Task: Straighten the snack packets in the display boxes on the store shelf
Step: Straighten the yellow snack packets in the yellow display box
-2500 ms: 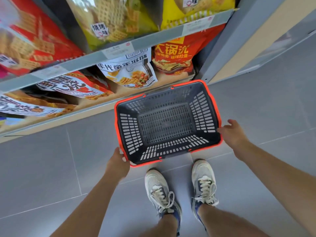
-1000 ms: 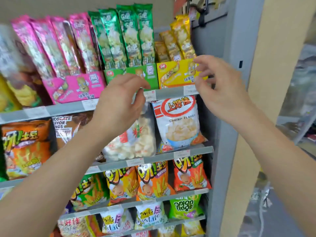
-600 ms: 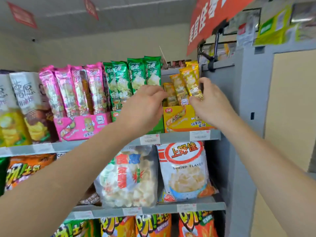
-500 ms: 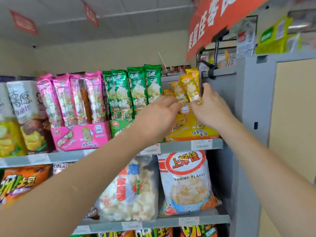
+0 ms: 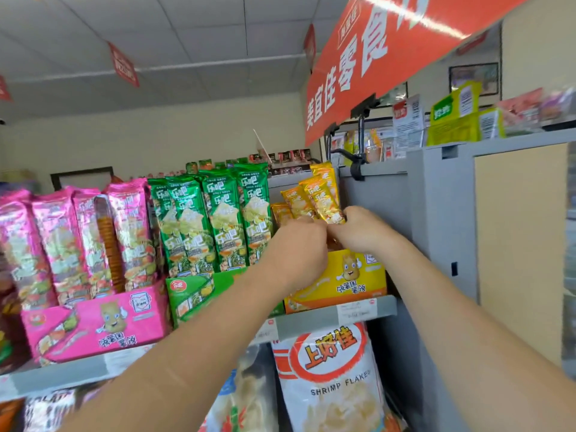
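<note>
Yellow box (image 5: 343, 282): leaning yellow packets (image 5: 321, 198), held by left grip (image 5: 296, 247), right grip (image 5: 358, 229).

ok so the yellow packets (image 5: 318, 198) are looking like crinkly foil-ish plastic film and throwing off little glints. The green packets (image 5: 218, 213) and pink packets (image 5: 62, 238) are showing the same glossy wrap, creased along the seams. The yellow display box (image 5: 343, 279), green box (image 5: 193, 291) and pink box (image 5: 103, 325) are coming across as printed cardboard with a light sheen. The shelf (image 5: 305, 322) edge is looking like smooth matt grey painted metal, carrying paper price labels (image 5: 357, 308). The shrimp flakes bag (image 5: 333, 385) is shining like slick plastic, and the red banner (image 5: 374, 57) is glaring glossy.
</note>
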A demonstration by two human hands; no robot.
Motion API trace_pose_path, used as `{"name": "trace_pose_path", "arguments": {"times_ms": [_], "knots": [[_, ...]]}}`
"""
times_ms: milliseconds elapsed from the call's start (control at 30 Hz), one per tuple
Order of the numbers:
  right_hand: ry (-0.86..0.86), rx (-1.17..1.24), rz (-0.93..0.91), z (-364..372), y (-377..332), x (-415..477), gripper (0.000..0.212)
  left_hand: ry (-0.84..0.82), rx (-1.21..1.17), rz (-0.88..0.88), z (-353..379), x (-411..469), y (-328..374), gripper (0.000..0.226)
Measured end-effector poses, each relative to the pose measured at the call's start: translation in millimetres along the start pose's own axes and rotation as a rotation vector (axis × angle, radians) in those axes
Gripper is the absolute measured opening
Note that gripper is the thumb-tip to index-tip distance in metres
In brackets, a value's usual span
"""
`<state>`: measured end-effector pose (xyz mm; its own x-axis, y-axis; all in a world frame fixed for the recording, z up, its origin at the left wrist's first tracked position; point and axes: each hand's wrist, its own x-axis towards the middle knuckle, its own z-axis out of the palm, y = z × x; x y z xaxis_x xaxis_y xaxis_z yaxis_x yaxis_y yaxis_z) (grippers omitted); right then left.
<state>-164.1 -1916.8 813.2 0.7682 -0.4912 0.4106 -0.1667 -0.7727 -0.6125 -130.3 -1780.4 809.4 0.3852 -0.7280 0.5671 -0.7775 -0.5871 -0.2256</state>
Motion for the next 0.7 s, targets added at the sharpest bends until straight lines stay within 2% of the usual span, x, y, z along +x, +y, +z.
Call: {"name": "trace_pose_path", "arguments": {"times_ms": [133,200,267,367,433,533,600,667,700], "knots": [[0.023,-0.044,-0.015,-0.9,-5.1,0.8,0.029,0.012,-0.028,-0.022,1.2,-2.1,-0.6,0.019],[0.160,-0.099,-0.027,2.7,-4.6,-3.2,0.023,0.019,-0.026,-0.010,2.4,-2.5,-0.3,0.016],[0.339,-0.111,-0.118,5.0,-3.9,-8.7,0.025,0.019,-0.046,-0.013,2.9,-3.0,-0.5,0.016],[0.561,0.102,-0.363,-2.1,-7.6,-19.4,0.040,0.042,-0.064,-0.020,3.4,-4.0,-0.6,0.013],[0.593,0.315,-0.509,-11.4,-14.4,-29.0,0.048,0.056,-0.036,-0.035,2.4,-6.3,1.1,0.011],[0.672,0.496,-0.661,-23.6,-22.9,-47.2,0.042,0.128,0.008,-0.061,0.2,-14.5,6.7,0.019],[0.709,0.602,-0.670,-29.5,-23.5,-58.3,0.039,0.300,-0.210,-0.093,-4.1,-24.3,8.7,0.030],[0.634,0.810,-0.622,-31.7,-21.7,-72.4,0.037,0.408,-0.682,-0.160,-16.0,-42.4,19.1,0.030],[0.578,0.910,-0.591,-31.4,-19.9,-80.3,0.035,0.379,-0.971,-0.160,-21.3,-52.5,26.8,0.029]]}}
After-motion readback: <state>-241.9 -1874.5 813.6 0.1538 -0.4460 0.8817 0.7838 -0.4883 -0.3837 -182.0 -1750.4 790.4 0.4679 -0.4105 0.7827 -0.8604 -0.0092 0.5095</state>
